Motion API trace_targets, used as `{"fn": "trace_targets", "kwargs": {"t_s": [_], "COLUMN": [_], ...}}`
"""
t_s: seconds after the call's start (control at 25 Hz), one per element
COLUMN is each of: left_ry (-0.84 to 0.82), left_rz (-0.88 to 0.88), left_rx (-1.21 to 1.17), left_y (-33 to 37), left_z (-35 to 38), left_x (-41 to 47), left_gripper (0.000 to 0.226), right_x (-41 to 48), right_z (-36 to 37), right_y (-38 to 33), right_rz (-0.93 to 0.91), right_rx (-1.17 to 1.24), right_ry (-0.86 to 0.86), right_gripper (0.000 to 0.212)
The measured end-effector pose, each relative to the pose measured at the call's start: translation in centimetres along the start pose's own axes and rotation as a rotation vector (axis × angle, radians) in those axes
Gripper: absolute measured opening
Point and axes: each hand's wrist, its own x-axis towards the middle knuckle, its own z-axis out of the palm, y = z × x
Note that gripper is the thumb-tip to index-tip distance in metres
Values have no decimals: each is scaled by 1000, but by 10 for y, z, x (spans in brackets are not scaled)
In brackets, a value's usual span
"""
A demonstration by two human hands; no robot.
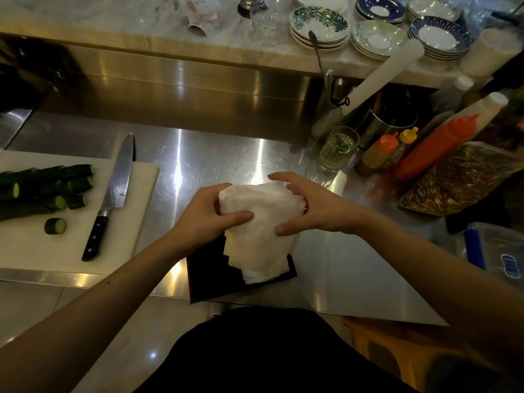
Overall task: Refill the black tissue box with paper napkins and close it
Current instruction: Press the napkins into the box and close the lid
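Note:
A thick stack of white paper napkins (pixel 259 222) is held between both hands above the steel counter's front edge. My left hand (pixel 208 214) grips its left side, thumb across the front. My right hand (pixel 309 205) clasps the right side, fingers spread over the top. Below the stack stands the black tissue box (pixel 209 275), open on top, at the counter's near edge. The lower end of the napkins hangs into the box opening. No lid is visible.
A white cutting board (pixel 133 199) at left carries cut cucumbers (pixel 42 188) and a chef's knife (pixel 113 194). At right stand a glass (pixel 338 147), sauce bottles (pixel 433 146), a bag of chillies (pixel 459 180) and a plastic container (pixel 499 251). Plates (pixel 319 26) fill the back shelf.

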Motion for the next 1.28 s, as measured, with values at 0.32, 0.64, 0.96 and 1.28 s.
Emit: {"fn": "trace_targets", "kwargs": {"t_s": [0.32,0.64,0.96,1.28], "left_ry": [-12,115,90,-59], "left_rz": [86,240,-49,-276], "left_rx": [9,40,-188,297], "left_y": [0,-12,-9,-72], "left_z": [-4,6,5,15], "left_x": [-8,-26,-27,28], "left_gripper": [19,13,10,14], "right_x": [9,-1,-3,68], "right_z": [0,8,2,12], "right_y": [5,11,12,57], "right_rz": [-190,-256,-78,189], "right_rx": [-137,-128,141,-50], "right_ry": [132,252,101,45], "right_gripper": [21,37,12,14]}}
